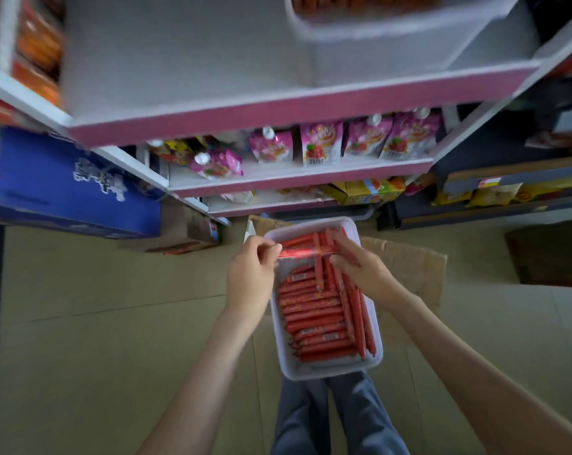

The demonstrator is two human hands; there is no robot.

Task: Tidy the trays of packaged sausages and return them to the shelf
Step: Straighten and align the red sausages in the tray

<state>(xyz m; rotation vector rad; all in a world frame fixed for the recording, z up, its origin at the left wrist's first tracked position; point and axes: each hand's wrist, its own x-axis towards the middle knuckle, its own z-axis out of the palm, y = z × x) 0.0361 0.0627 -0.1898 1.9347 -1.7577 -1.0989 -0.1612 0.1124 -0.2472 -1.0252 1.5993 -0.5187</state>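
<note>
A white tray (374,354) full of red packaged sausages (314,315) rests on my knees below the shelf. The near sausages lie in crosswise rows; others along the right side lie lengthwise. My left hand (250,274) pinches the left end of one sausage (299,253) held crosswise above the tray's far part. My right hand (356,262) grips its right end, fingers curled over the sausages there. A second white tray (392,26) of sausages sits on the top shelf (186,60), at the upper right.
Pink-edged shelves (278,114) rise ahead, with pink spouted pouches (320,144) and yellow packs (366,190) on lower levels. A blue carton (64,182) stands at left. Brown cardboard (406,257) lies on the floor behind the tray. Dark shelving (507,178) stands at right.
</note>
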